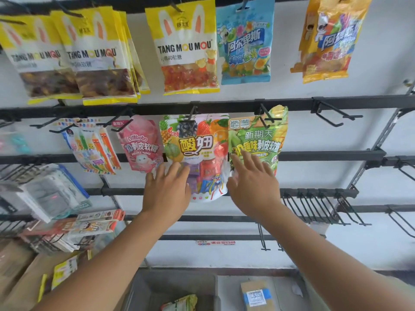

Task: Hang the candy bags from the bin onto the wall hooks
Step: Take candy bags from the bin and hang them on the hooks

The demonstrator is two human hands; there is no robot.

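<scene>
A fruit-print candy bag (197, 140) hangs from a wall hook (193, 113) in the middle row. To its right hangs a green candy bag (258, 133), to its left a pink one (140, 144). My left hand (167, 191) is raised with relaxed fingers against the fruit bag's lower left part. My right hand (252, 182) reaches with straight fingers onto the lower left of the green bag. Neither hand holds anything. At the bottom, the grey bin (157, 290) holds another candy bag (179, 303).
Yellow bags (186, 48), a blue bag (246, 41) and an orange bag (327, 39) hang in the top row. Bare hooks (334, 115) stick out at the right, with several more hooks (318, 207) lower. Boxed goods (51, 194) hang at the left. A carton (256, 295) sits beside the bin.
</scene>
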